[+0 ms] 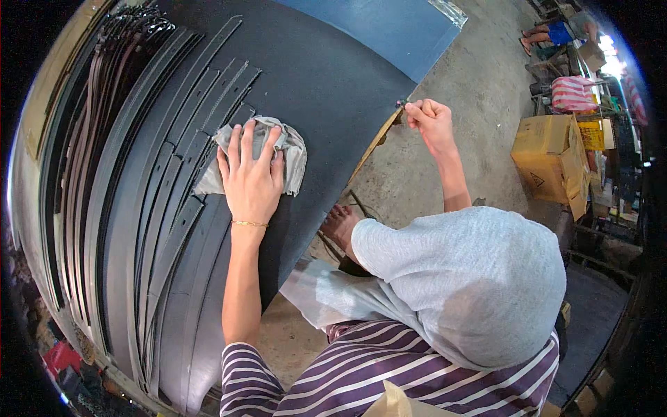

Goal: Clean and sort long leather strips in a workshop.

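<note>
My left hand (252,172) lies flat on a crumpled grey cloth (292,156), fingers spread, pressing it against the dark tabletop (323,94). Partly under the cloth's left side run several long dark straps (182,219) with stitched or toothed-looking edges. Out past the table's near edge, my right hand (431,122) is closed, thumb and finger pinching a small dark piece (401,103) beside the worn edge. That piece is too small to identify.
More straps (146,109) and a brown bundle (88,130) lie farther left. A blue sheet (375,26) covers the far end. My grey-clothed knee (484,281) rises beside the table, bare foot (341,224) near its edge. A cardboard box (544,159) and another person (557,34) are at right.
</note>
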`<state>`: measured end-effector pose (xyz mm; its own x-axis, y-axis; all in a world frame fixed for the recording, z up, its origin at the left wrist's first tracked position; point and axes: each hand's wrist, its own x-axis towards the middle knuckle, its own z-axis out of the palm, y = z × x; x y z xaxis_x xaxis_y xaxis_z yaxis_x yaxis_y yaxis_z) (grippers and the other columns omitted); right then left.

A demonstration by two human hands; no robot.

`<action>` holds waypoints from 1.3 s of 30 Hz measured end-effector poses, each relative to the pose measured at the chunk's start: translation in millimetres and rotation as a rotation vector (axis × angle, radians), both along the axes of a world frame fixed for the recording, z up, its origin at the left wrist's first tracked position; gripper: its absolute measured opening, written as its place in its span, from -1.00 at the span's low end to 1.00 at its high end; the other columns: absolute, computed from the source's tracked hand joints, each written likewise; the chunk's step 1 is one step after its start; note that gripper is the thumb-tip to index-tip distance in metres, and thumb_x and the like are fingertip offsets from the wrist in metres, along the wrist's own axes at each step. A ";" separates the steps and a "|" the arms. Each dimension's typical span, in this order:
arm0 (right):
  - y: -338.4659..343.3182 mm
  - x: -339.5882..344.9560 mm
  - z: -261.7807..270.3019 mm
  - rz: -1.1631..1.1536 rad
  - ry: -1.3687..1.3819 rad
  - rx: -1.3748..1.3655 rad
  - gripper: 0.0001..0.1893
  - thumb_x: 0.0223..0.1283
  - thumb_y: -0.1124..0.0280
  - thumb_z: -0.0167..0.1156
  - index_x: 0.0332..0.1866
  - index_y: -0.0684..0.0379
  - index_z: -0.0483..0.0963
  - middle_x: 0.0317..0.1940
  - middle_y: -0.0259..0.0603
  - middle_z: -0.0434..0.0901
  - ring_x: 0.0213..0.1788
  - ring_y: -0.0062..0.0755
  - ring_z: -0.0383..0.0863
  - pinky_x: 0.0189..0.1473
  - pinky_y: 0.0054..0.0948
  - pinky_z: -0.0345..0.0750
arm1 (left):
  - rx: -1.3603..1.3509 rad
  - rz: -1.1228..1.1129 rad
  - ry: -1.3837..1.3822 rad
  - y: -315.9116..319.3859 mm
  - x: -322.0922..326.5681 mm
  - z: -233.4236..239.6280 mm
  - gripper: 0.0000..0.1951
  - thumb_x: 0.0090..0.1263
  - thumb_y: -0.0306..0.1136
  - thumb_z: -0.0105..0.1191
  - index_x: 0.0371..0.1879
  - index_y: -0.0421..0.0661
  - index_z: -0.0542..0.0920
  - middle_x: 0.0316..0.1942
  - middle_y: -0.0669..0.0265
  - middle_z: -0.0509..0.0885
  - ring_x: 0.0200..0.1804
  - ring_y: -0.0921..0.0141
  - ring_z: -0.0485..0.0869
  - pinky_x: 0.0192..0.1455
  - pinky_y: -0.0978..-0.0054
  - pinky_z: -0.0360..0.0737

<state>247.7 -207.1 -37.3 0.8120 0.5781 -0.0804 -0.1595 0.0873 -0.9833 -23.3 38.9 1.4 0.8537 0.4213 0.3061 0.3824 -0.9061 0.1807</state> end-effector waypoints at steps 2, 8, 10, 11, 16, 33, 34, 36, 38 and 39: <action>-3.3 2.8 -0.5 -0.018 0.090 0.097 -0.47 0.24 0.61 0.33 -0.63 0.03 0.10 -0.47 -0.26 0.57 -0.46 -0.58 0.55 -0.45 -0.55 0.45 | 0.005 0.001 0.001 0.2 -0.8 -1.2 -0.55 0.40 -0.28 0.11 0.29 0.24 0.57 0.41 0.25 0.41 0.47 0.12 0.31 0.46 -0.14 0.21; -3.4 5.3 0.0 -0.048 0.117 0.113 -0.46 0.24 0.61 0.34 -0.64 0.00 0.10 -0.47 -0.25 0.56 -0.47 -0.57 0.53 -0.45 -0.56 0.43 | 0.019 -0.011 0.016 0.7 -0.2 1.0 -0.54 0.43 -0.25 0.09 0.33 0.25 0.53 0.42 0.24 0.39 0.48 0.13 0.30 0.45 -0.15 0.21; -8.5 9.9 1.0 -0.088 0.165 0.170 -0.47 0.24 0.60 0.34 -0.63 0.00 0.11 -0.47 -0.25 0.56 -0.46 -0.57 0.53 -0.44 -0.57 0.43 | 0.015 0.000 0.030 -0.1 1.3 3.6 -0.53 0.43 -0.25 0.09 0.35 0.24 0.51 0.43 0.24 0.39 0.49 0.13 0.28 0.46 -0.15 0.20; -12.5 15.2 0.9 -0.155 0.189 0.213 -0.48 0.25 0.60 0.33 -0.62 0.00 0.13 -0.46 -0.25 0.57 -0.45 -0.58 0.54 -0.43 -0.58 0.44 | 0.024 -0.008 0.029 -1.1 1.6 4.4 -0.53 0.43 -0.25 0.09 0.35 0.24 0.51 0.43 0.24 0.39 0.49 0.13 0.28 0.46 -0.15 0.20; -23.6 27.6 -7.3 -0.292 0.211 0.326 -0.54 0.29 0.60 0.30 -0.60 -0.01 0.20 -0.37 -0.19 0.63 -0.43 -0.57 0.55 -0.41 -0.59 0.46 | 0.008 0.036 0.041 -4.7 6.8 3.9 -0.59 0.41 -0.24 0.11 0.25 0.16 0.60 0.43 0.21 0.38 0.51 0.11 0.25 0.45 -0.18 0.21; -58.3 34.2 -31.3 -0.445 0.298 0.407 -0.57 0.29 0.58 0.31 -0.59 0.00 0.24 -0.37 -0.21 0.65 -0.43 -0.59 0.57 -0.42 -0.60 0.49 | -0.100 0.180 -0.324 -12.2 36.6 -12.1 -0.73 0.36 -0.55 0.09 0.02 -0.33 0.52 0.29 -0.16 0.47 0.36 -0.12 0.40 0.35 0.06 0.40; -57.8 34.2 -30.7 -0.452 0.305 0.408 -0.57 0.29 0.58 0.31 -0.59 0.00 0.24 -0.37 -0.21 0.65 -0.43 -0.59 0.57 -0.42 -0.60 0.49 | -0.095 0.231 -0.299 -8.6 47.8 -4.2 -0.67 0.42 -0.47 0.05 0.12 -0.32 0.49 0.31 -0.18 0.46 0.38 -0.13 0.39 0.39 0.07 0.37; -56.5 36.7 -27.5 -0.498 0.335 0.421 -0.58 0.29 0.59 0.30 -0.59 0.02 0.26 -0.36 -0.20 0.66 -0.44 -0.58 0.58 -0.43 -0.60 0.50 | -0.102 0.277 -0.148 -5.8 82.5 -4.2 -0.49 0.49 -0.14 0.01 0.27 -0.27 0.44 0.36 -0.16 0.41 0.43 -0.10 0.34 0.42 0.02 0.32; -53.8 41.6 -28.9 -0.506 0.331 0.457 -0.60 0.30 0.59 0.29 -0.59 0.03 0.27 -0.36 -0.19 0.66 -0.44 -0.58 0.58 -0.43 -0.60 0.50 | 0.000 0.165 -0.082 -25.5 123.3 -8.9 -0.39 0.48 0.03 -0.03 0.32 -0.21 0.43 0.39 -0.15 0.37 0.46 -0.06 0.31 0.43 0.00 0.30; -53.0 45.9 -30.0 -0.515 0.323 0.491 -0.61 0.30 0.58 0.29 -0.58 0.04 0.29 -0.36 -0.18 0.66 -0.43 -0.59 0.58 -0.44 -0.61 0.51 | 0.050 0.067 -0.087 -42.8 143.4 -14.6 -0.36 0.47 0.09 -0.04 0.35 -0.17 0.42 0.40 -0.14 0.37 0.47 -0.04 0.29 0.43 0.01 0.30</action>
